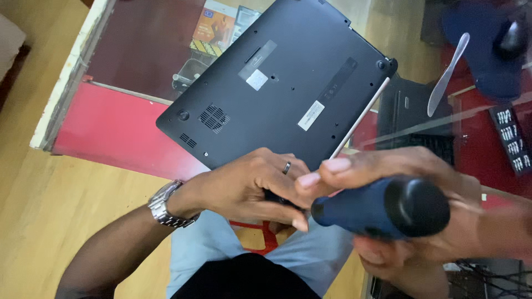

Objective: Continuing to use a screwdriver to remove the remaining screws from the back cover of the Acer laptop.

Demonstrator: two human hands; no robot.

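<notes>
A blue-handled screwdriver [382, 207] is gripped in the closed right hand [421, 210], while the near edge of the overturned black laptop [277, 83] on the glass surface [138, 50] is clasped by the left hand [249, 188].

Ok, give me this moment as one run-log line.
left hand: on near edge of upturned black laptop | right hand: gripping blue-handled screwdriver | surface: glass table

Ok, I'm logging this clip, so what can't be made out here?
Head view only:
- Screwdriver tip: hidden behind the left hand and right hand.
- Laptop near edge: covered by both hands.
- Right hand: blurred, forearm cut off by the frame edge.
- Bit set: too small to tell the pieces apart.
</notes>
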